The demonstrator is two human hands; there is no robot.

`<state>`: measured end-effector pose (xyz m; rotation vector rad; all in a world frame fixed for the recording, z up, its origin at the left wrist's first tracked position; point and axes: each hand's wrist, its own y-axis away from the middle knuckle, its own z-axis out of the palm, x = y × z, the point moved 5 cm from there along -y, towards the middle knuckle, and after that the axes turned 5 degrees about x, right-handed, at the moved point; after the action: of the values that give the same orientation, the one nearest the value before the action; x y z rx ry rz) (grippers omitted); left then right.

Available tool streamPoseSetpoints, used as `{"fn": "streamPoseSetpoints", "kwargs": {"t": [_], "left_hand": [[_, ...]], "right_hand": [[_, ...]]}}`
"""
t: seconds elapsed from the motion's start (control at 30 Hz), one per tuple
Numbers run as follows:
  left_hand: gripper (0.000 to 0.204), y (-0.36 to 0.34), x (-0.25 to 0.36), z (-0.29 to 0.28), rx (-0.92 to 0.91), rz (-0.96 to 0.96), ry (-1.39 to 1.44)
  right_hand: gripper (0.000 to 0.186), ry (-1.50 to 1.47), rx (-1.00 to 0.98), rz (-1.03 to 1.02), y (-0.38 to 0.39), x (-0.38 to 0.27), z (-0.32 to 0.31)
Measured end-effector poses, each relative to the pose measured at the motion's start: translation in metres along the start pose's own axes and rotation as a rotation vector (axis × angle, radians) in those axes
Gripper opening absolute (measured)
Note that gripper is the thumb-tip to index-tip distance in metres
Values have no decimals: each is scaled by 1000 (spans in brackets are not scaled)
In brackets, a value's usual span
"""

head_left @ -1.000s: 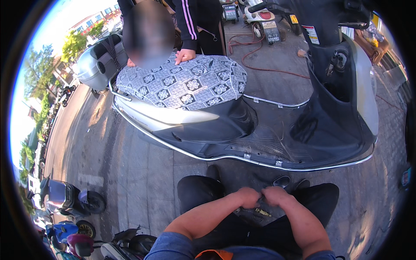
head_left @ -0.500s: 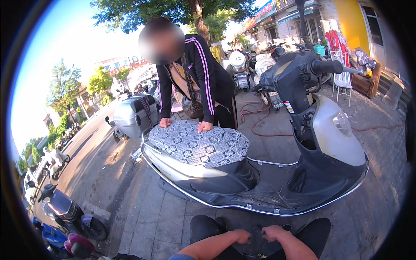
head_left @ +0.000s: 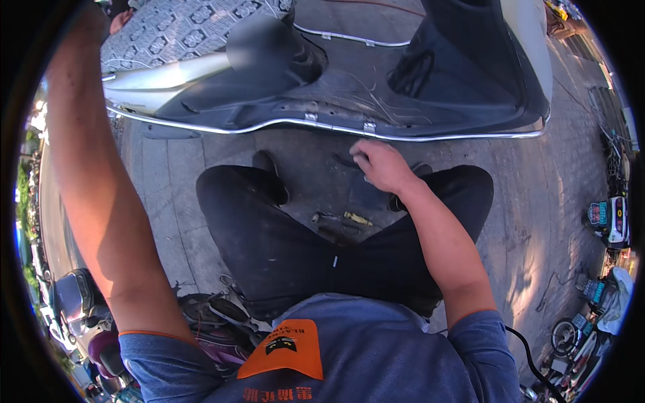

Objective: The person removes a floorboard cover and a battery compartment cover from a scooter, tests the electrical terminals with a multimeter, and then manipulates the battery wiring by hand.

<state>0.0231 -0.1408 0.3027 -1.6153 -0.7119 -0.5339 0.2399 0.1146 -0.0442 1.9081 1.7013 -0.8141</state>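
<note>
My left arm stretches up past the scooter's rear, and my left hand [head_left: 86, 28] is so dark at the picture's rim that its fingers do not show. Between my knees, just below the floorboard edge of the grey-black scooter [head_left: 349, 101], hovers my right hand [head_left: 381, 165]. Its fingers are curled in, and what they hold, if anything, cannot be made out. On the ground under it lie a dark flat piece [head_left: 366, 193], a small yellow-handled tool [head_left: 357, 218] and a metal tool [head_left: 324, 217]. A bright metal trim strip [head_left: 269, 125] runs along the scooter's lower side.
A patterned cloth cover [head_left: 178, 33] lies over the scooter's seat. Beyond it, part of another person's hand [head_left: 121, 20] shows at the top left. Bikes [head_left: 80, 295] crowd in behind me on the left, and more vehicles [head_left: 615, 221] stand at the far right.
The view has tilted down. My left arm has swung from between my knees to the upper left. My right hand is now alone there, close below the scooter's edge.
</note>
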Motion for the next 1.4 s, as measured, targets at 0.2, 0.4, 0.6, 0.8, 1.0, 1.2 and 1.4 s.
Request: {"fn": "streamPoseSetpoints", "kwargs": {"t": [0.2, 0.4, 0.6, 0.8, 1.0, 1.2, 1.4], "left_hand": [[53, 111, -82, 115, -663, -473, -44], [75, 255, -169, 214, -1133, -1285, 574], [53, 262, -189, 236, -846, -1580, 904], [43, 258, -225, 198, -673, -1618, 653], [39, 225, -250, 159, -417, -1166, 409], [41, 220, -247, 147, -442, -1140, 380], [40, 213, -251, 140, -421, -1084, 404]], "right_hand": [[20, -240, 379, -57, -44, -19, -77], [21, -338, 534, 208, -111, 0, -88], [24, -410, 394, 386, -151, 0, -43], [24, -366, 298, 119, -177, -2, 6], [43, -941, -19, 674, -158, 36, 88], [36, -422, -90, 523, -176, 42, 124], [48, -23, 257, 235, -188, 21, 104]]}}
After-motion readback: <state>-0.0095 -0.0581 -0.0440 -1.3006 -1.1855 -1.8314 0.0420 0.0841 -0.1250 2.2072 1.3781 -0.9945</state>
